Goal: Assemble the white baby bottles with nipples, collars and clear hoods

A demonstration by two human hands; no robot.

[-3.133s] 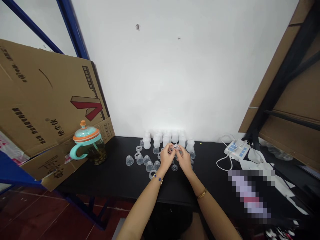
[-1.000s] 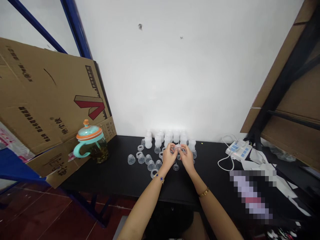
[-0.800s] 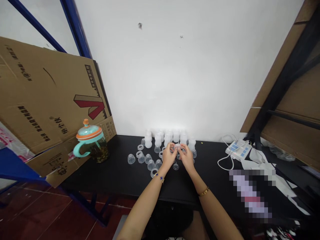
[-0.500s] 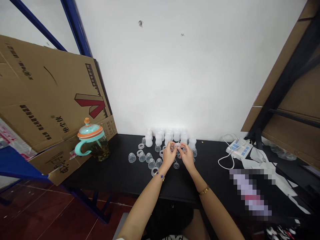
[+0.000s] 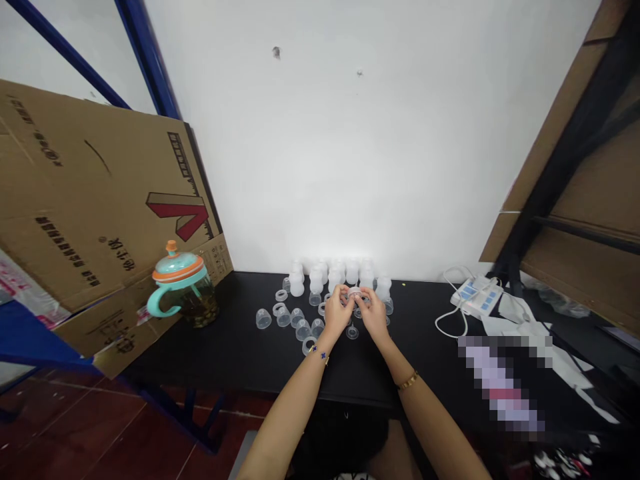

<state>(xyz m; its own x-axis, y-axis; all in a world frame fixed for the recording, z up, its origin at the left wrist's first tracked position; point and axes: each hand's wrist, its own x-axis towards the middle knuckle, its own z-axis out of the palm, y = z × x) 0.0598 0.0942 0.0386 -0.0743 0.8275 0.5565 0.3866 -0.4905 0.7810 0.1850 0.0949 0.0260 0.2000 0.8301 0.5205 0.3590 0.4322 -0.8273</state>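
Note:
My left hand (image 5: 338, 313) and my right hand (image 5: 373, 315) meet above the black table (image 5: 235, 353), fingers pinched together on one small white ring-shaped plastic part (image 5: 355, 292) held between them. Behind the hands, against the wall, stands a row of several small white bottles (image 5: 340, 273). Several clear plastic caps (image 5: 299, 325) and white rings (image 5: 281, 295) lie scattered to the left of my left hand. One clear piece (image 5: 352, 332) sits on the table just below the hands.
A glass jug with a teal and orange lid (image 5: 183, 287) stands at the table's left, against a leaning cardboard box (image 5: 90, 213). A white power strip with cable (image 5: 475, 298) and white paper (image 5: 530, 333) lie at the right, below a dark shelf frame (image 5: 560, 167).
Both hands stay together on the small white ring, only the fingers shifting slightly. The view has wobbled a little; nothing on the table has moved.

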